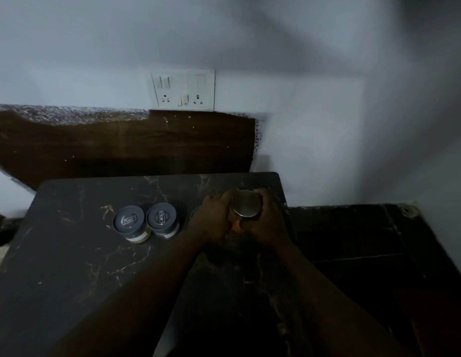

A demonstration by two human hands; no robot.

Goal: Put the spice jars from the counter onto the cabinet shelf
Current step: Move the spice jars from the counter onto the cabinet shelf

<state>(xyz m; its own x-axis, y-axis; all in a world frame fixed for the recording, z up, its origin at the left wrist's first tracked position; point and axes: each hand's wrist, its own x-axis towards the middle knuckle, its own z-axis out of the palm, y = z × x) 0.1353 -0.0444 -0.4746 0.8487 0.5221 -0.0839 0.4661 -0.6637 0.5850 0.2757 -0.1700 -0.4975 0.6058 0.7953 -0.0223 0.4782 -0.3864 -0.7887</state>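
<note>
Left hand (211,219) and right hand (269,222) clasp a steel-lidded jar (246,204); left of it, grey-lidded jars (129,221) (two, side by side) on the marble counter (69,266); switchboard (183,90) behind.

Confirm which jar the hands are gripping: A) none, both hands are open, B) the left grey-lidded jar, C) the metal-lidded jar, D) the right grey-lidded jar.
C: the left hand and right hand both curl round the metal-lidded jar, while the left grey-lidded jar and right grey-lidded jar stand apart from them on the counter.
</note>
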